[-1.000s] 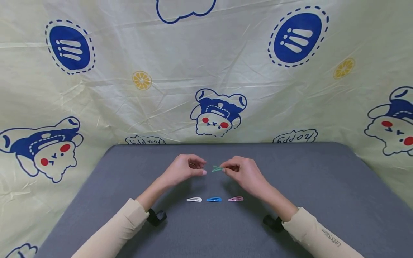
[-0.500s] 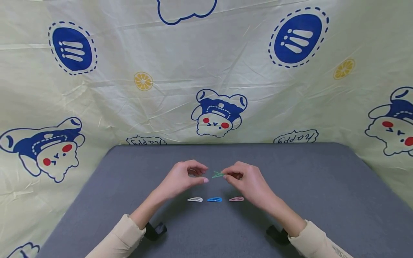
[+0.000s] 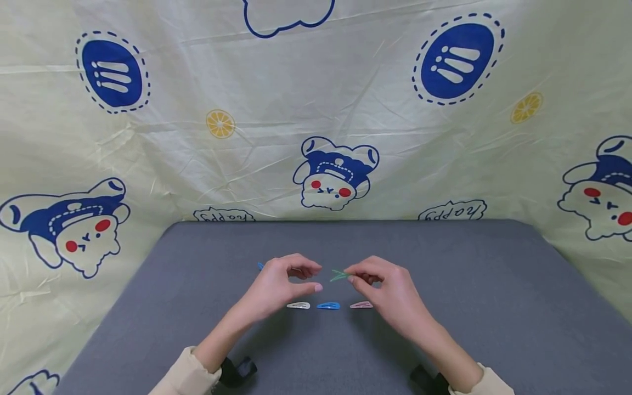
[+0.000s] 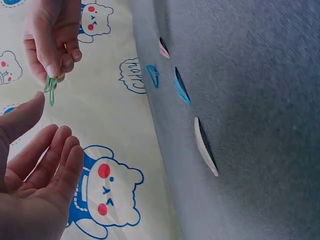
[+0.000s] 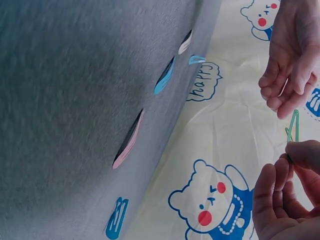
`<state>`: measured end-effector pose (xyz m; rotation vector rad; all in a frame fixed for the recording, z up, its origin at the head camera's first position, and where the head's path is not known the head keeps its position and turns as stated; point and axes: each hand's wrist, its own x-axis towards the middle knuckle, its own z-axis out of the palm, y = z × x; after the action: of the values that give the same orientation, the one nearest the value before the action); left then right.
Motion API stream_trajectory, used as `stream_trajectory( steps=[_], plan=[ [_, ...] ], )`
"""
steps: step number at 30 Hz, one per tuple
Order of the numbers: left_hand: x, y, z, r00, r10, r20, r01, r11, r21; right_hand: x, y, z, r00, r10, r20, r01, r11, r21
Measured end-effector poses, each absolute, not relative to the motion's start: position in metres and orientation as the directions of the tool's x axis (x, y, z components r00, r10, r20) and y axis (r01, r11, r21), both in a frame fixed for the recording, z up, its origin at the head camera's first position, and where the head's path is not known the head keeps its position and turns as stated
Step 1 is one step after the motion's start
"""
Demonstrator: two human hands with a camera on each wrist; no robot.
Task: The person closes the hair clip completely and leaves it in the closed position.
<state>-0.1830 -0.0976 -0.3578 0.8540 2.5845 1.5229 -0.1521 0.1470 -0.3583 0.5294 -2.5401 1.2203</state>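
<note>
Green snap hair clip is aloft, pinched at one end by the right hand, likely so its splayed parts are exposed; beside it, the left hand has thumb and fingers apart.

From the head, looks forward and down, farthest off, over the grey, fabric-topped desk to its far edge and the pale, blue-printed cloth backdrop. From the left wrist, looks in close past the left grip, turned sideways, toward the right grip. From the right wrist, mirrors this. Shares across all three the V-shaped green hair clip, teardrop-shaped white clip and pink clip.
</note>
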Motion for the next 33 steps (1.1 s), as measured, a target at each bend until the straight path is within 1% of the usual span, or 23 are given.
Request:
stream_trajectory(
  steps=[6, 16, 22, 27, 33],
  plan=[
    [-0.172, -0.095, -0.352, -0.858, 0.453, 0.241, 0.426, 0.368, 0.826, -0.140, 0.144, -0.358, -0.887, -0.202, 0.415, -0.451, 0.572, -0.685],
    [-0.156, -0.096, -0.347, -0.871, 0.434, 0.231, 0.408, 0.375, 0.832, -0.125, 0.141, -0.356, -0.894, -0.175, 0.412, -0.437, 0.538, -0.721],
    [-0.150, -0.094, -0.347, -0.868, 0.430, 0.249, 0.417, 0.357, 0.836, -0.121, 0.138, -0.356, -0.873, -0.181, 0.453, -0.475, 0.527, -0.705],
    [-0.148, -0.091, -0.348, -0.855, 0.434, 0.283, 0.448, 0.346, 0.824, -0.118, 0.136, -0.358, -0.850, -0.191, 0.492, -0.512, 0.519, -0.684],
    [-0.144, -0.088, -0.349, -0.811, 0.460, 0.361, 0.535, 0.335, 0.776, -0.116, 0.133, -0.359, -0.826, -0.195, 0.529, -0.545, 0.516, -0.660]
  ],
)
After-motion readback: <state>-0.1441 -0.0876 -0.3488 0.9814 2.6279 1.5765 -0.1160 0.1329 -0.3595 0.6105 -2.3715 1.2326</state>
